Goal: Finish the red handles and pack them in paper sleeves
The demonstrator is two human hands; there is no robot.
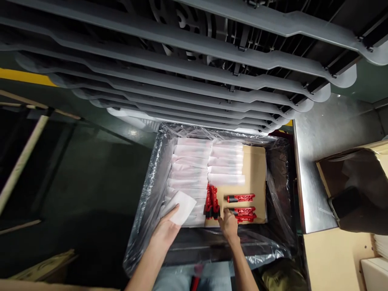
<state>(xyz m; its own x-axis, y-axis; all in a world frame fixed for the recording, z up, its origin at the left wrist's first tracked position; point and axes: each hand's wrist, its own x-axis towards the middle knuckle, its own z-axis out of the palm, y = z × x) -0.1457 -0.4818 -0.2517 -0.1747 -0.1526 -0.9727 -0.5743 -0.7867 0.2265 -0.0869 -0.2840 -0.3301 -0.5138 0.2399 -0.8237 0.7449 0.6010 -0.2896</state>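
Observation:
A box lined with clear plastic (274, 238) stands below me, with a cardboard sheet (256, 169) on its floor. Rows of white wrapped pieces (194, 169) cover its left and back. Red and black parts (241, 198) lie bare on the cardboard, with a standing cluster (212, 202) beside the wrapped rows. My left hand (165, 228) lies over the wrapped rows and holds a white sheet (183, 206) by its near edge. My right hand (228, 224) reaches to the nearest red part (247, 214), fingers closed at its black end.
A stack of grey moulded trays (188, 64) overhangs the box's far side. A metal surface (321, 161) lies at the right, with an open cardboard box (360, 182) and a dark phone-like object (345, 202) on it. Dark floor lies at the left.

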